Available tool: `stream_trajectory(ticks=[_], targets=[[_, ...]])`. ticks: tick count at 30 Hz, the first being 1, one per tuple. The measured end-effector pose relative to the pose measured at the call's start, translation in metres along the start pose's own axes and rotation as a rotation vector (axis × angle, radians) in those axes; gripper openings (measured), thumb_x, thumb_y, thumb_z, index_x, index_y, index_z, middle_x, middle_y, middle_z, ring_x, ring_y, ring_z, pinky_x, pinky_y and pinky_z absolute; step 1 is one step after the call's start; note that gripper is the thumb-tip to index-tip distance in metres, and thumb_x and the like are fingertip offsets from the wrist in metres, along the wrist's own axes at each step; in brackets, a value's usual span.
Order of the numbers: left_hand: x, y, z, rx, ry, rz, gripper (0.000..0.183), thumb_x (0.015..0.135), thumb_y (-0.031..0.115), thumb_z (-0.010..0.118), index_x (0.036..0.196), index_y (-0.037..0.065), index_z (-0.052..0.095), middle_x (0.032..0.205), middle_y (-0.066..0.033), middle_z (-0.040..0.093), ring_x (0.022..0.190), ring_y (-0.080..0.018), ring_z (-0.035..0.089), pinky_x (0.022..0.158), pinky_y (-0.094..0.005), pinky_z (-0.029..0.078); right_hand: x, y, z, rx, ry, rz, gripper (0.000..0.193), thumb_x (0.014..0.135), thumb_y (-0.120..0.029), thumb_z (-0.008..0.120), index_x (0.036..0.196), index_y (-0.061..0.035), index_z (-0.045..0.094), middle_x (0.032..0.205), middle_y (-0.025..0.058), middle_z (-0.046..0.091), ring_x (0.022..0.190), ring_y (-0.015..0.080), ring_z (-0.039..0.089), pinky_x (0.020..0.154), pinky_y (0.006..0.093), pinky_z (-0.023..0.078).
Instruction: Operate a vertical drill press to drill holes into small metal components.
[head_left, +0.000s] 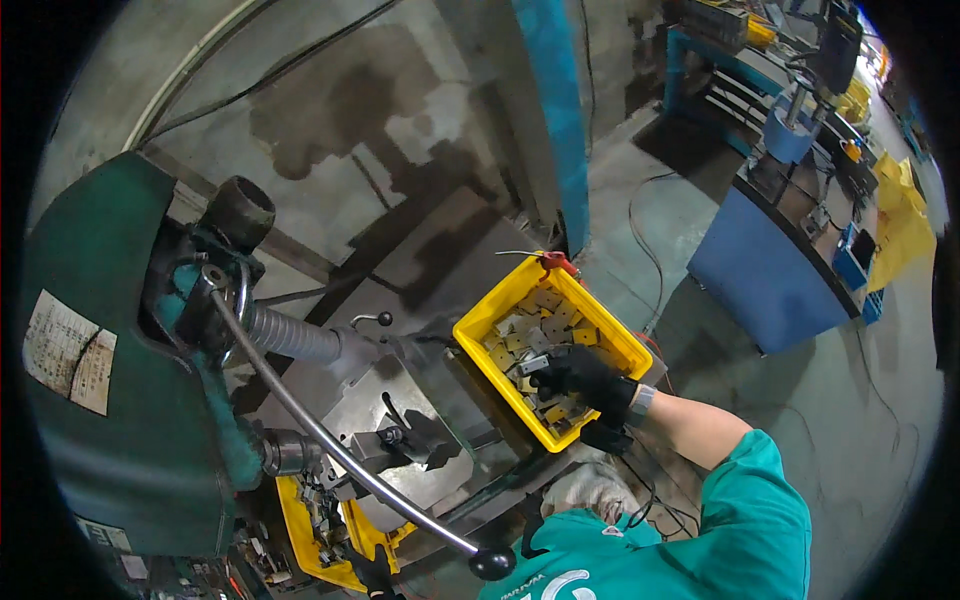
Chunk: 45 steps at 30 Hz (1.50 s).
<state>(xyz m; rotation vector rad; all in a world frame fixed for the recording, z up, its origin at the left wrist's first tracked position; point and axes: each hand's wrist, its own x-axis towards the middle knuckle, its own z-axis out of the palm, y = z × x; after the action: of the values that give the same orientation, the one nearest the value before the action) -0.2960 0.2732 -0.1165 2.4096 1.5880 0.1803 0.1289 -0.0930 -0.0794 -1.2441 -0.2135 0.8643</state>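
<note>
Head view. Holds in the right hand point(580, 376), black-gloved, a small grey block point(533, 366), with fingers narrowed in a pinch around one end. Placed inside the rim of the upper bin point(615, 335), yellow, above or against jumbled metal pieces point(515, 325); cannot tell whether lifted clear of them. Shows the left hand point(374, 572), also black-gloved, at the lower edge, just beside the lower bin point(294, 525); cannot tell from this angle whether holding anything. Stands between, a plate point(352, 402) with a clamp point(390, 440), crossed in front by a lever point(420, 515); at far left, a green machine point(120, 450). Judged by look: metal, stiff, light enough for fingertips, hardly fragile, perhaps slippery if oily. Best taken by two opposite flat faces, clear of neighbouring edges, likely hard and possibly sharp.
</note>
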Motion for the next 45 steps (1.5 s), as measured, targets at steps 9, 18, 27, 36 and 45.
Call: stream_trajectory(ticks=[9,18,27,36,45], targets=[[0.034,-0.108,0.034,0.224,0.049,0.233,0.091,0.076,0.052,0.062,0.136,-0.004,0.022,0.14,-0.0281,0.021,0.13,-0.0374,0.024,0.105,-0.0429,0.023,-0.014,0.018,0.001,-0.238,-0.156,-0.128,0.031,0.083,0.006,0.052,0.112,-0.0022,0.058,0.087,0.0035,0.06,0.072,0.0103,0.054,0.068,0.0225,0.049],[0.031,-0.1,0.029,0.102,0.023,0.26,0.089,0.076,0.05,0.063,0.136,-0.003,0.024,0.139,-0.0287,0.024,0.129,-0.0389,0.026,0.104,-0.044,0.025,-0.016,0.015,0.005,-0.361,-0.126,-0.279,0.03,0.076,-0.001,0.062,0.106,-0.0025,0.059,0.079,0.005,0.061,0.068,0.0153,0.058,0.065,0.027,0.05],[0.04,-0.131,0.046,0.3,0.157,0.326,0.091,0.073,0.052,0.065,0.133,-0.005,0.027,0.136,-0.031,0.028,0.125,-0.0411,0.03,0.102,-0.0451,0.027,-0.017,-0.008,0.014,-0.277,-0.07,-0.234,0.027,0.079,-0.013,0.064,0.105,-0.007,0.065,0.094,0.0042,0.065,0.079,0.0105,0.061,0.072,0.0239,0.049],[0.016,-0.067,0.022,0.084,0.117,0.311,0.091,0.071,0.044,0.07,0.133,-0.006,0.025,0.134,-0.0296,0.031,0.123,-0.0397,0.033,0.101,-0.042,0.029,-0.03,-0.036,0.019,-0.137,-0.125,-0.218,0.027,0.079,-0.014,0.065,0.106,-0.0062,0.065,0.102,0.0066,0.065,0.086,0.0123,0.062,0.08,0.0249,0.048],[0.041,-0.122,0.037,0.085,0.215,0.56,0.085,0.078,0.039,0.067,0.137,-0.001,0.021,0.138,-0.0217,0.031,0.126,-0.0388,0.029,0.102,-0.0401,0.029,-0.048,-0.054,0.023,-0.263,-0.216,-0.38,0.031,0.076,-0.004,0.064,0.107,-0.0066,0.064,0.104,0.0081,0.065,0.094,0.017,0.061,0.086,0.0295,0.046]])
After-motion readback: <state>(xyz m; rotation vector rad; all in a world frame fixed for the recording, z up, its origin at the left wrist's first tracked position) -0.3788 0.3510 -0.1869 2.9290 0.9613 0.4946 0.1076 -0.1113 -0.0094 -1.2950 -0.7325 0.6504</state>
